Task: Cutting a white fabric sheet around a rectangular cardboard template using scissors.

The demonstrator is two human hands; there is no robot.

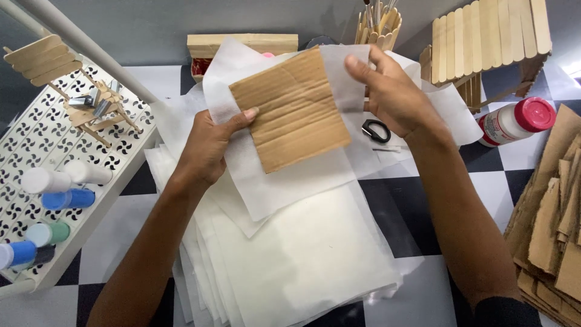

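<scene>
A square piece of corrugated cardboard (292, 109) is held up above the table, tilted, lying on a thin white sheet of paper (272, 175) that wraps around behind it. The left hand (209, 145) grips both at the left edge, thumb pressed on the cardboard face. The right hand (393, 91) pinches the paper's upper right part, folding it against the cardboard's top right corner.

Below them lies a stack of white paper sheets (302, 260) on the black-and-white checkered table (405, 218). Just under the right wrist sit scissors with a black handle (376, 130). To the right stand a white glue bottle with a red cap (517, 121) and a pile of cardboard scraps (554, 230). Behind are a popsicle-stick house (490, 36) and a stick cup of brushes (378, 24). At left, a white perforated tray (36, 139) holds paint bottles (66, 198) and a small popsicle-stick model (91, 103).
</scene>
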